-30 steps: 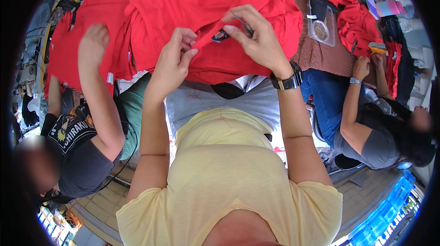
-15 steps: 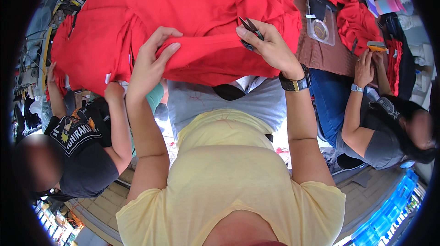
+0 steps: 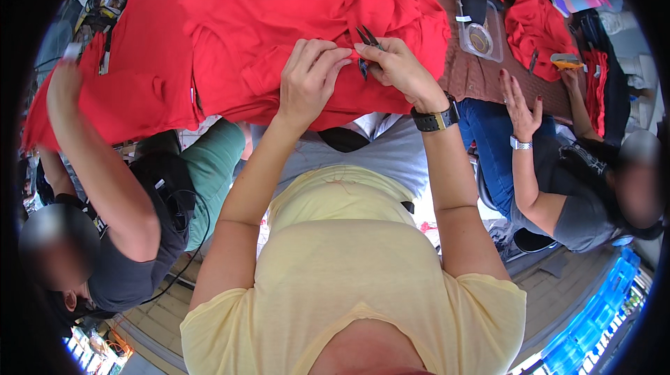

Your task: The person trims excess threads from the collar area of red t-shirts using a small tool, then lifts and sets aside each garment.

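Note:
A large red garment (image 3: 244, 61) lies heaped over the table and hangs off its near edge in front of me. My left hand (image 3: 307, 82) is closed in a pinch on the red cloth, its fingertips almost touching my right hand. Closed around small dark thread snips (image 3: 368, 37), my right hand (image 3: 405, 75) has the blades pointing up and away, with the thumb near the left fingertips. A dark part of the snips shows below its fingers. Whatever fine bit lies between the fingertips is too small to tell.
A clear plastic box (image 3: 481, 36) sits on the brown tabletop (image 3: 464, 71), right of the garment. More red cloth (image 3: 537, 26) lies beyond it. At the left, a co-worker's arm (image 3: 98, 158) reaches over red cloth; at the right, another co-worker raises a hand (image 3: 520, 113).
My left hand has moved right, up to the right hand, and the stretched garment edge has bunched. The left co-worker has swung an arm outward; the right co-worker's hand has dropped nearer and opened.

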Demonstrator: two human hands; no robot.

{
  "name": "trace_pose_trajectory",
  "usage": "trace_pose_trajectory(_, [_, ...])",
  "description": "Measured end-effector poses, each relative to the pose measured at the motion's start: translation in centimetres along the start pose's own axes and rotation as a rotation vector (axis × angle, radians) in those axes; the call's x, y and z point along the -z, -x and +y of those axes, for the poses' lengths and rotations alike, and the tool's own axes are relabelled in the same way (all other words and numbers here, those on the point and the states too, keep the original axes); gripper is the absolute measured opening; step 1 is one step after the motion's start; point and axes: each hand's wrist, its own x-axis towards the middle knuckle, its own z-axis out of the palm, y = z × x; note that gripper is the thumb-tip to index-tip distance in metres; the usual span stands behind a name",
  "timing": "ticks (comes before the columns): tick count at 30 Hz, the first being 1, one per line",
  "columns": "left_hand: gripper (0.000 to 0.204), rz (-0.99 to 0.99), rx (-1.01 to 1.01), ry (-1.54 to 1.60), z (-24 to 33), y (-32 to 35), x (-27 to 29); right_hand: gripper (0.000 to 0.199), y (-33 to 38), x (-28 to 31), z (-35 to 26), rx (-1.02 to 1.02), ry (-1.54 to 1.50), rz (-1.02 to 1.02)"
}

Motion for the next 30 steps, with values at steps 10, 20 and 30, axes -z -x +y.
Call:
trace_pose_trajectory(10, [0.007, -0.175, 0.352, 0.292, -0.6, 0.5, -0.4, 0.031, 0.1, -0.4, 0.1, 0.078, 0.162, 0.075])
trace_pose_trajectory(20, [0.008, -0.211, 0.866, 0.794, 0.4, 1.1, 1.3, 0.046, 5.8, -5.6, 0.5, 0.099, -0.104, 0.14])
trace_pose_trajectory(30, [0.006, -0.221, 0.9, 0.76, 1.1, 1.1, 2.0, 0.049, 4.0, -6.2, 4.1, 0.183, -0.06, 0.184])
